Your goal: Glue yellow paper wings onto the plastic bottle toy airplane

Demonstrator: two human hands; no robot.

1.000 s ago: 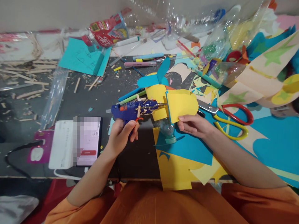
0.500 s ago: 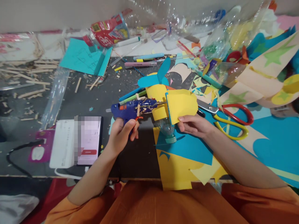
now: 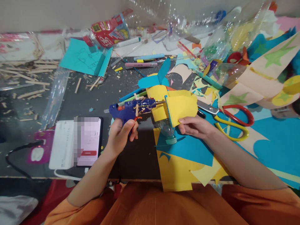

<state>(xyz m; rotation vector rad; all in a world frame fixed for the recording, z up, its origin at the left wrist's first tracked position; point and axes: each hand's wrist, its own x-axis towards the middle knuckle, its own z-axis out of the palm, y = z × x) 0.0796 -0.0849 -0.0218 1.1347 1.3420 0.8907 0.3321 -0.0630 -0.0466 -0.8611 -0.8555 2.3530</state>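
My left hand [image 3: 124, 132] is wrapped round the handle of a blue glue gun [image 3: 125, 113], with a clear glue stick jutting from its back. The gun's nozzle meets the upper left edge of a yellow paper piece [image 3: 182, 107] that has a blue rim. Between thumb and fingers, my right hand [image 3: 194, 126] pinches the lower part of this piece. Partly behind both lies a plastic bottle [image 3: 170, 139], cap towards me, wrapped in yellow paper and topped by blue paper blades [image 3: 154, 80].
Red and yellow scissors [image 3: 234, 122] lie to the right on blue and yellow paper [image 3: 174, 175]. A phone [image 3: 90, 140] and a white power bank [image 3: 62, 145] are on the left. Paper scraps, markers, wood sticks and a red-labelled bottle [image 3: 110, 31] clutter the back.
The glue gun's nozzle has shifted slightly left and down along the yellow paper's edge. The yellow paper piece has tilted slightly, its top edge lower. My right hand keeps its pinch.
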